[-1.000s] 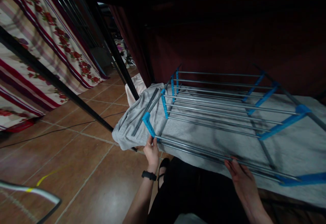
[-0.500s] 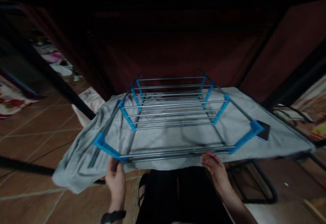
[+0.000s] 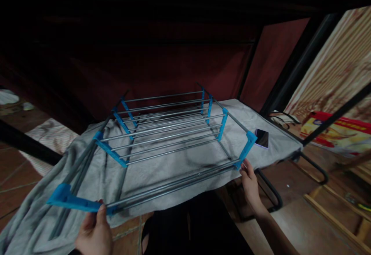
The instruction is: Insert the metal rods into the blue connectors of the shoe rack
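Observation:
A metal drying rack (image 3: 111,151) of grey tubes and rods with blue plastic brackets lies across a grey blanket (image 3: 179,168). My left hand (image 3: 95,231) pinches the lower end of its near left blue bracket (image 3: 77,202) between thumb and fingers. At the opposite near corner, my right hand (image 3: 249,185) has its fingers closed around the bottom of the near right blue bracket (image 3: 247,150); part of that grip is hidden. The near rods stretch between both hands.
A dark phone (image 3: 261,138) rests on the blanket right of the rack. Dark red panels (image 3: 162,65) rise behind. On the right are a red and yellow box (image 3: 339,131), a black metal frame (image 3: 272,191) and wooden slats (image 3: 336,218).
The view has swung right and the rack appears shifted left and turned. My left hand now pinches the left bracket, and my right hand has moved from the near rods to the right bracket.

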`<action>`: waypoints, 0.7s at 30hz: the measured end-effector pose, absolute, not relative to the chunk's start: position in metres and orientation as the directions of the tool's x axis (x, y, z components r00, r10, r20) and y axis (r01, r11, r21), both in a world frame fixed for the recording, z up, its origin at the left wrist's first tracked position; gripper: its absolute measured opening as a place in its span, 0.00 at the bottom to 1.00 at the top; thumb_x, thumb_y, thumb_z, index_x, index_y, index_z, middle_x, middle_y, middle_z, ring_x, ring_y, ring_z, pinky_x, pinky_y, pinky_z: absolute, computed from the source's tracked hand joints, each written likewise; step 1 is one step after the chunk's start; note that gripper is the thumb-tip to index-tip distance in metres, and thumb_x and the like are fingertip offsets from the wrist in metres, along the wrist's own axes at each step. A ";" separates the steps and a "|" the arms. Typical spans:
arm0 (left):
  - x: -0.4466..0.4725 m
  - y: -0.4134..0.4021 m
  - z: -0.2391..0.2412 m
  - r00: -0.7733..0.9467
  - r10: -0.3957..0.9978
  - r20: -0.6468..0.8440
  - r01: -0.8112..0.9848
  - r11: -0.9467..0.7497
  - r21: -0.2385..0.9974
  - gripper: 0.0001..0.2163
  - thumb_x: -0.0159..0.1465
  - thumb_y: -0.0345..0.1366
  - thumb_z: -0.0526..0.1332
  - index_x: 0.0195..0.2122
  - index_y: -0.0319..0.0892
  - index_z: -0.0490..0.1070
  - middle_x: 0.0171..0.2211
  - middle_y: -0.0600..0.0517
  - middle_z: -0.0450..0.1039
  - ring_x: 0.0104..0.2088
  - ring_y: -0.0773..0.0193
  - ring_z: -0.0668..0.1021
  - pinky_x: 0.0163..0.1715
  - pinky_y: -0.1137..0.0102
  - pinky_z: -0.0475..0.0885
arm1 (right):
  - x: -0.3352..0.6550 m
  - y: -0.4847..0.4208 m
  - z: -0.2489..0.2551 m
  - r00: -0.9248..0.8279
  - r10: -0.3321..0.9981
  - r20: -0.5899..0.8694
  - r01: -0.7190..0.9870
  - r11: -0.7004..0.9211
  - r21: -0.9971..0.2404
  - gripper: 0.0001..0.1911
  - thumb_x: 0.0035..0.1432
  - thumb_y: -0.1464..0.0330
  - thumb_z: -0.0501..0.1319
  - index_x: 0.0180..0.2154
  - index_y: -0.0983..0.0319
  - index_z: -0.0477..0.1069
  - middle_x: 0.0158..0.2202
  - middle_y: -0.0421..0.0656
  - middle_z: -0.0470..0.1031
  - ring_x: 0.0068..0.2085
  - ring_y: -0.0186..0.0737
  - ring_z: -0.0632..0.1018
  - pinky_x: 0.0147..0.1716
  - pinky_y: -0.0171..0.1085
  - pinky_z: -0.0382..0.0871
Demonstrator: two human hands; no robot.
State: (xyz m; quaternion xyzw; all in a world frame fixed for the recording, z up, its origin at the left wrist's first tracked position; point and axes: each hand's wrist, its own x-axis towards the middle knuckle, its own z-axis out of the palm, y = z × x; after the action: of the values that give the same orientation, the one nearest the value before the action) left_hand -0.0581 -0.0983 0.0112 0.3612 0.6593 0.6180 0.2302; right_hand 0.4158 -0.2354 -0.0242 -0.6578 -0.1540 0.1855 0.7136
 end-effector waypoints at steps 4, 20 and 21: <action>-0.053 -0.097 0.018 -0.653 0.750 0.105 0.139 -0.017 0.990 0.23 0.48 0.52 0.71 0.40 0.40 0.79 0.36 0.47 0.80 0.49 0.43 0.79 0.62 0.45 0.65 | 0.417 -0.232 -0.024 0.881 0.472 -0.021 -0.058 0.063 -0.996 0.35 0.50 0.55 0.66 0.60 0.55 0.71 0.64 0.44 0.72 0.64 0.50 0.71 0.67 0.48 0.57; -0.059 -0.080 0.010 -0.640 0.763 0.092 0.091 -0.044 0.995 0.24 0.44 0.52 0.69 0.38 0.41 0.76 0.37 0.48 0.78 0.45 0.49 0.77 0.57 0.50 0.66 | 0.443 -0.223 -0.028 0.902 0.432 -0.010 -0.022 0.023 -1.000 0.24 0.48 0.52 0.64 0.44 0.58 0.75 0.45 0.42 0.77 0.53 0.52 0.74 0.63 0.53 0.59; -0.060 -0.078 0.010 -0.639 0.763 0.094 0.100 -0.039 0.994 0.24 0.44 0.52 0.69 0.38 0.41 0.76 0.36 0.49 0.77 0.43 0.50 0.77 0.55 0.51 0.67 | 0.449 -0.221 -0.027 0.905 0.424 -0.019 -0.037 0.035 -0.999 0.22 0.48 0.52 0.63 0.42 0.59 0.75 0.44 0.42 0.77 0.53 0.51 0.74 0.63 0.53 0.60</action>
State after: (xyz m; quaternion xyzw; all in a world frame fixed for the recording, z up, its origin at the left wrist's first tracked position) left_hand -0.0597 -0.0781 0.0100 0.3359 0.6424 0.6378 0.2602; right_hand 0.4488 -0.2212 -0.0269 -0.6751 -0.1435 0.1637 0.7049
